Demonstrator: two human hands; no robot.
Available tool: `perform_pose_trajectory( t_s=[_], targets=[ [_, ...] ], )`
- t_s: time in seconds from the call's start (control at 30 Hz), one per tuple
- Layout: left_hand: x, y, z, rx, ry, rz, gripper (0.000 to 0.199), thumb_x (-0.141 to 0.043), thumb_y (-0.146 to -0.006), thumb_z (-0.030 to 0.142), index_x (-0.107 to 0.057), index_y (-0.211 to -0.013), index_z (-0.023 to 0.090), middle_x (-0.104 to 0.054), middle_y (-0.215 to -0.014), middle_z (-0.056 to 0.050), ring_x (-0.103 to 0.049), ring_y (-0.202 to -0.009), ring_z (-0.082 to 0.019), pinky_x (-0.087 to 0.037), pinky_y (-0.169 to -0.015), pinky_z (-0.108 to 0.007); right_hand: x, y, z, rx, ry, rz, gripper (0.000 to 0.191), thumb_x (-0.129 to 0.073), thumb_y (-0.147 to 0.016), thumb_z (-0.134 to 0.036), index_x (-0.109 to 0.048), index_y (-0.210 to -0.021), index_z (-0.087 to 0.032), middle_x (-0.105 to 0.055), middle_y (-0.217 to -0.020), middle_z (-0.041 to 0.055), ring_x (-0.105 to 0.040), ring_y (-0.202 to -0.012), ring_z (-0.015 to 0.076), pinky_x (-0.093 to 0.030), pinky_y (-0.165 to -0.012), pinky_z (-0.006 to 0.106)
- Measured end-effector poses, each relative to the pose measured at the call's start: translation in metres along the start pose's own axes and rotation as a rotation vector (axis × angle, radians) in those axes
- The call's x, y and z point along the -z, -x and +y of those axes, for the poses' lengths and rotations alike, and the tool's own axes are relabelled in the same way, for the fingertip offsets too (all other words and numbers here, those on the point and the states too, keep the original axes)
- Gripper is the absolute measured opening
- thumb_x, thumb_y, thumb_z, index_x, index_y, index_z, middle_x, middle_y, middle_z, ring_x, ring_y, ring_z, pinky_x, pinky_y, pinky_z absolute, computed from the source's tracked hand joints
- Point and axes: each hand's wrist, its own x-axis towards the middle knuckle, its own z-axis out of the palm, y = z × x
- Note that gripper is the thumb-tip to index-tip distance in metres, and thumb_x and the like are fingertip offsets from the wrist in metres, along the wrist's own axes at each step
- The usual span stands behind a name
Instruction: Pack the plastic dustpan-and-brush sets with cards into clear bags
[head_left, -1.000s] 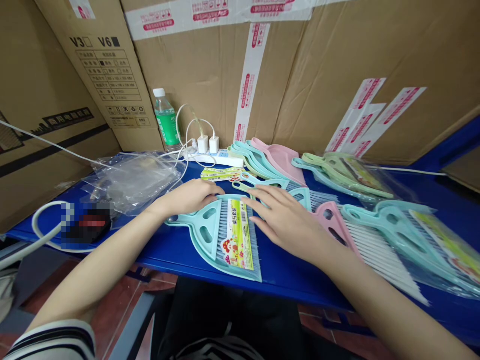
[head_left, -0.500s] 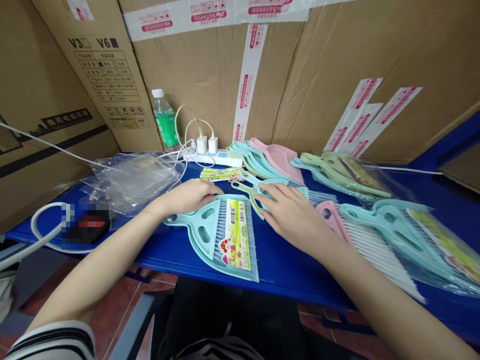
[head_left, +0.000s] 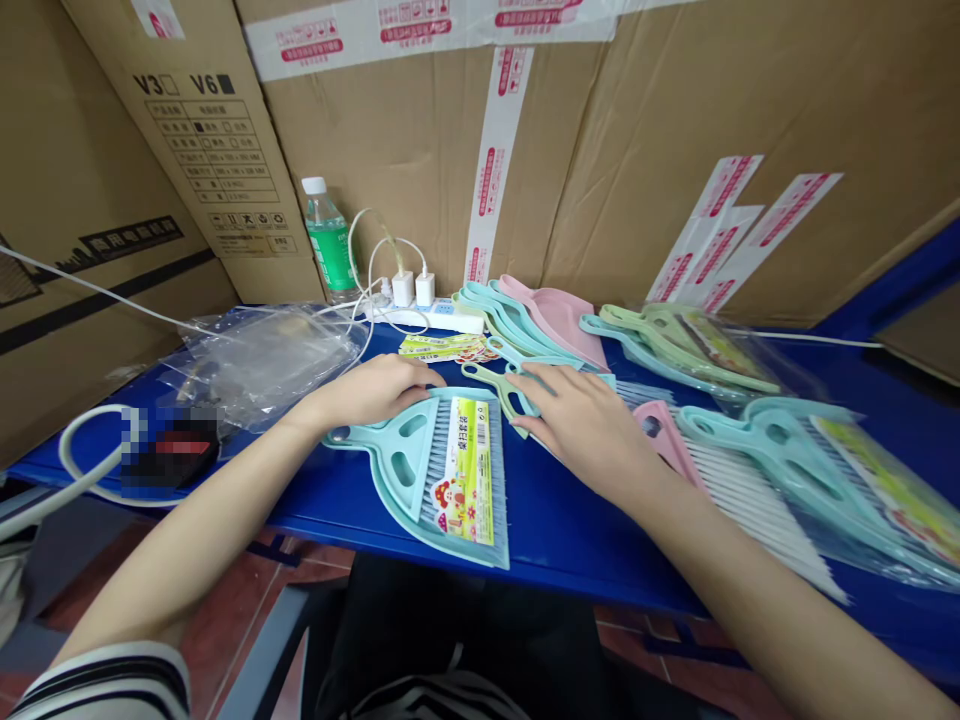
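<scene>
A light-blue dustpan lies near the table's front edge. A blue-bristled brush is nested in it, with a yellow-green printed card on the bristles. My left hand is at the dustpan's upper edge, its fingers bent round the rim. My right hand curls over small brushes just to the right, thumb and fingers about a green brush. The palm hides most of that brush. Light-blue brush handles lie behind and under these fingers. A pink brush with white bristles lies beneath my right forearm.
Stacked dustpans and printed cards lie at the back. Bagged sets are at the right. Clear plastic bags, a bottle and a power strip with cables stand left and behind. Cardboard walls the back.
The dustpan with its brush and card has shifted slightly left and toward me, with my left hand at its rim. My right hand has hardly moved over the brushes.
</scene>
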Motion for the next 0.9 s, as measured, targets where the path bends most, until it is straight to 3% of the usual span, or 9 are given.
perform_pose_trajectory(
  t_s=[0.17, 0.27, 0.4, 0.53, 0.7, 0.9],
  targets=[
    [0.001, -0.001, 0.003, 0.106, -0.115, -0.028, 0.026, -0.044, -0.094, 0.020, -0.069, -0.103, 0.018, -0.075, -0.104, -0.007, -0.070, -0.092, -0.021, -0.051, -0.079, -0.030, 0.003, 0.002, 0.009, -0.060, -0.060, 0.057, 0.043, -0.042, -0.097, -0.036, -0.056, -0.131, -0.013, -0.068, -0.120, 0.0164, -0.063, -0.105, 0.0328, -0.049, -0.082, 0.046],
    [0.001, -0.002, 0.005, 0.176, -0.186, -0.045, 0.028, -0.043, -0.094, 0.020, -0.068, -0.104, 0.018, -0.074, -0.107, -0.008, -0.070, -0.095, -0.023, -0.052, -0.080, -0.031, 0.008, 0.003, 0.015, -0.104, -0.017, 0.113, 0.039, -0.041, -0.097, -0.029, -0.061, -0.124, -0.010, -0.071, -0.112, 0.0173, -0.065, -0.098, 0.0317, -0.048, -0.079, 0.043],
    [0.001, -0.004, 0.008, 0.236, -0.199, -0.076, 0.028, -0.043, -0.094, 0.019, -0.068, -0.106, 0.017, -0.074, -0.109, -0.008, -0.070, -0.097, -0.024, -0.052, -0.081, -0.032, 0.014, 0.003, 0.023, -0.131, 0.049, 0.135, 0.035, -0.038, -0.094, -0.017, -0.071, -0.107, -0.015, -0.075, -0.095, 0.0121, -0.067, -0.086, 0.0277, -0.045, -0.071, 0.038],
    [0.001, -0.005, 0.010, 0.243, -0.197, -0.076, 0.028, -0.043, -0.093, 0.019, -0.068, -0.106, 0.018, -0.074, -0.107, -0.007, -0.070, -0.096, -0.022, -0.052, -0.081, -0.031, 0.015, 0.004, 0.029, -0.139, 0.046, 0.106, 0.033, -0.043, -0.088, -0.012, -0.074, -0.091, -0.019, -0.076, -0.083, 0.0077, -0.068, -0.079, 0.0252, -0.042, -0.068, 0.035],
    [0.000, -0.005, 0.009, 0.221, -0.153, -0.059, 0.027, -0.044, -0.092, 0.018, -0.068, -0.104, 0.019, -0.075, -0.105, -0.006, -0.070, -0.094, -0.021, -0.051, -0.081, -0.030, 0.016, 0.005, 0.033, -0.159, 0.026, 0.088, 0.030, -0.045, -0.085, -0.011, -0.074, -0.082, -0.020, -0.077, -0.082, 0.0070, -0.069, -0.076, 0.0239, -0.040, -0.065, 0.034],
    [-0.004, -0.005, 0.007, 0.189, -0.114, -0.041, 0.026, -0.046, -0.093, 0.020, -0.069, -0.104, 0.018, -0.075, -0.106, -0.006, -0.070, -0.095, -0.022, -0.050, -0.082, -0.030, 0.018, 0.006, 0.036, -0.139, -0.034, 0.023, 0.030, -0.045, -0.089, -0.017, -0.075, -0.086, -0.022, -0.078, -0.086, 0.0068, -0.069, -0.075, 0.0234, -0.040, -0.060, 0.032]
  ],
)
